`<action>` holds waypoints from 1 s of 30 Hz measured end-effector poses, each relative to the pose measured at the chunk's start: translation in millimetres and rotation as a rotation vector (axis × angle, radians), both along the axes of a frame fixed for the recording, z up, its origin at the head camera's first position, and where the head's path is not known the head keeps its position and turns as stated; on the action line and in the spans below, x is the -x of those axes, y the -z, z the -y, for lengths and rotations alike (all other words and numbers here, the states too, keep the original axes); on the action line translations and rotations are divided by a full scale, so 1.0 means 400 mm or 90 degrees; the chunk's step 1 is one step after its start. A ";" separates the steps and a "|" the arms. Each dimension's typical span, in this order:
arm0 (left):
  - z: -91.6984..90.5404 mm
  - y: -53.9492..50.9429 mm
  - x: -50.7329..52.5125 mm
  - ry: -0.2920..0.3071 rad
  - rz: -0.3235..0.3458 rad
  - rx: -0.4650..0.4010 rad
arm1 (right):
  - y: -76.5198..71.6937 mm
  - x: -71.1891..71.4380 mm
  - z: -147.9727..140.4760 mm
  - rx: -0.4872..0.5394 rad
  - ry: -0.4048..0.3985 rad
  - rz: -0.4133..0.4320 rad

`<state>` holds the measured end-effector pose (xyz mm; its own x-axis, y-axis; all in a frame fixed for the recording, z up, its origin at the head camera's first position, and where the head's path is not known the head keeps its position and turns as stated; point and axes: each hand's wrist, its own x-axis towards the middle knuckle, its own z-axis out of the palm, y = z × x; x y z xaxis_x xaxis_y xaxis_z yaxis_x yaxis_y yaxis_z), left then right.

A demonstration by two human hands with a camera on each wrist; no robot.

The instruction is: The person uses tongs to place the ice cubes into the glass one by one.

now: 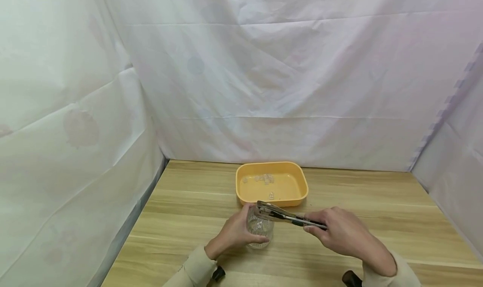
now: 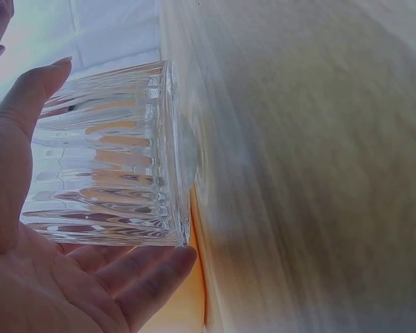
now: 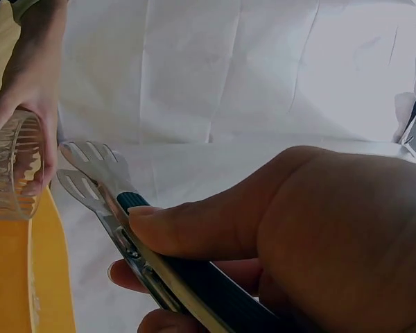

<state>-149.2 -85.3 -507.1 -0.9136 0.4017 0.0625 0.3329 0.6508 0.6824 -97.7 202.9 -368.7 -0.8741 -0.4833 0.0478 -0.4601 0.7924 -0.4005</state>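
Observation:
My left hand (image 1: 238, 229) grips a clear ribbed drinking glass (image 1: 259, 236) from its left side, thumb in front and fingers round the far side. Inside the glass something small and clear shows, perhaps a clear cube. My right hand (image 1: 339, 230) holds metal serving tongs (image 1: 292, 218) with dark handle grips. Their slotted tips (image 3: 97, 173) lie close together over the glass's mouth in the head view, and I see nothing between them. Just behind the glass stands a yellow rectangular tray (image 1: 302, 190) with several small clear cubes (image 1: 267, 178) in it.
A wood-grain table (image 1: 181, 220) carries everything. White cloth sheets hang behind (image 1: 283, 90) and along both sides. A dark object (image 1: 351, 278) shows beside the right sleeve, and another dark piece (image 1: 218, 274) by the left sleeve.

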 end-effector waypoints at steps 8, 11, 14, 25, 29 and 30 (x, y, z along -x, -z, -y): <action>-0.001 -0.002 -0.001 0.000 -0.001 -0.013 | 0.006 0.009 -0.009 0.010 0.018 -0.017; 0.000 -0.002 -0.001 0.001 -0.001 -0.012 | 0.011 0.021 -0.013 -0.001 0.043 -0.029; -0.001 -0.002 -0.001 0.001 -0.003 -0.007 | 0.023 0.042 -0.018 -0.017 0.078 -0.032; -0.004 0.000 -0.002 -0.013 0.004 0.001 | 0.101 0.135 -0.053 -0.071 0.170 -0.042; -0.003 0.001 -0.001 -0.013 0.002 0.003 | 0.121 0.153 -0.058 -0.091 0.180 -0.032; -0.003 0.001 -0.001 -0.013 0.002 0.002 | 0.126 0.157 -0.059 -0.094 0.182 -0.029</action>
